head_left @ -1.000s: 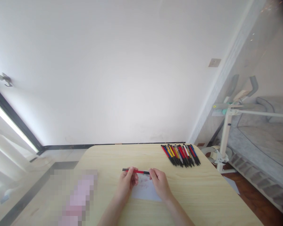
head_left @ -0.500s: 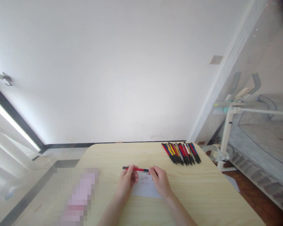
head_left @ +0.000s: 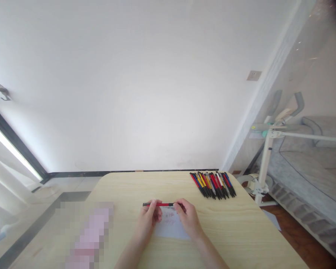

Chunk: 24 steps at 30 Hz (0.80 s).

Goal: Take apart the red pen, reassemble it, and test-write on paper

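Note:
A red pen (head_left: 164, 204) with black ends lies level between my two hands, just above the table. My left hand (head_left: 151, 215) is closed around its left part, thumb on top, and the black end pokes out past the fingers. With fingertips pinched, my right hand (head_left: 186, 216) grips the black tip at the other end. Beneath the hands rests a white sheet of paper (head_left: 172, 231) bearing reddish handwriting, its edges partly covered by both hands. Farther off to the right, several pens (head_left: 212, 185) in red, yellow, blue, white and black lie side by side.
The light wooden table (head_left: 123, 186) faces a white wall (head_left: 145, 93). A blurred pinkish patch (head_left: 92, 228) shows at its left. On the right stand a white exercise machine (head_left: 266, 157) and a grey sofa (head_left: 308, 160).
The view has shifted slightly. The pen has gone from a slight tilt to nearly level in the picture; both hands still hold it.

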Available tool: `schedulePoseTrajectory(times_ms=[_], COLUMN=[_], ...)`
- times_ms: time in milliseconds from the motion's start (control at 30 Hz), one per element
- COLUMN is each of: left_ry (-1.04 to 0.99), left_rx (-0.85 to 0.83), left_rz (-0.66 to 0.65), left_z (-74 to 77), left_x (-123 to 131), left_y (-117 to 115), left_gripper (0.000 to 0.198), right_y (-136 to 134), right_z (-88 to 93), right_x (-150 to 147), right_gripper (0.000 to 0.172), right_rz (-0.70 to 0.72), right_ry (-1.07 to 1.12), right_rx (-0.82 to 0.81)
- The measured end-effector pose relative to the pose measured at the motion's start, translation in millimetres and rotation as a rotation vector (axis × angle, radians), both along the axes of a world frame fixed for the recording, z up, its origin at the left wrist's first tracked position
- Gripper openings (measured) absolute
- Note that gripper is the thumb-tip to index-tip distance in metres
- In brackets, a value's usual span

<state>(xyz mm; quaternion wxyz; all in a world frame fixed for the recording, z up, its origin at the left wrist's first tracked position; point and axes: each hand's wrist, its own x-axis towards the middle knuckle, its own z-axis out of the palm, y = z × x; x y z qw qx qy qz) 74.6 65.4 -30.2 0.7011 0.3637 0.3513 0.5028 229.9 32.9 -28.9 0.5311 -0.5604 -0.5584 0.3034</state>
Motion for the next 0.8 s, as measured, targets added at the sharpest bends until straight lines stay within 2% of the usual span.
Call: schedulePoseTrajectory(times_ms=[367,800], left_ry=[0.016,0.012], left_rx=[0.028,-0.035], left_rz=[0.013,0.056], left_z=[-7.5,-0.7], left_x=[0.4,2.9], left_y=[0.7,-1.1], left_gripper=[0.036,0.038], right_y=[1.7,-1.2], right_z=[-2.5,0.0], right_x=[4.0,5.5], right_gripper=[0.032,0.027], right_rz=[0.057,0.092], right_ry=[0.169,0.203], right_rx=[-0.1,-0.085])
